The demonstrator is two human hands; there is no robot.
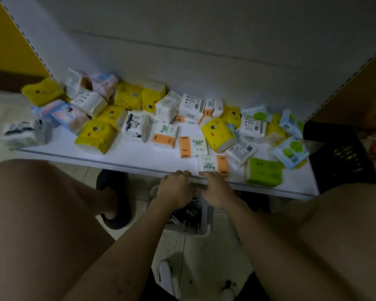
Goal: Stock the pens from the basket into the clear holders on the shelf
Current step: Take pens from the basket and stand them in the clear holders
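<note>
One white shelf [122,153], low, pale panel behind; tiled floor [204,253] below. Many tissue packs [96,133] lie loose beyond the hands and out to both sides. A "Facial" pack [213,165] sits just past the right hand [217,190], a black crate [339,153] well to its right. The left hand [176,187] is beside the right, fingertips of both at the shelf lip. Blurred, so the grip of either cannot be told. Pale basket [187,232] on the floor directly beneath both hands, holding dark pens [180,216].
</note>
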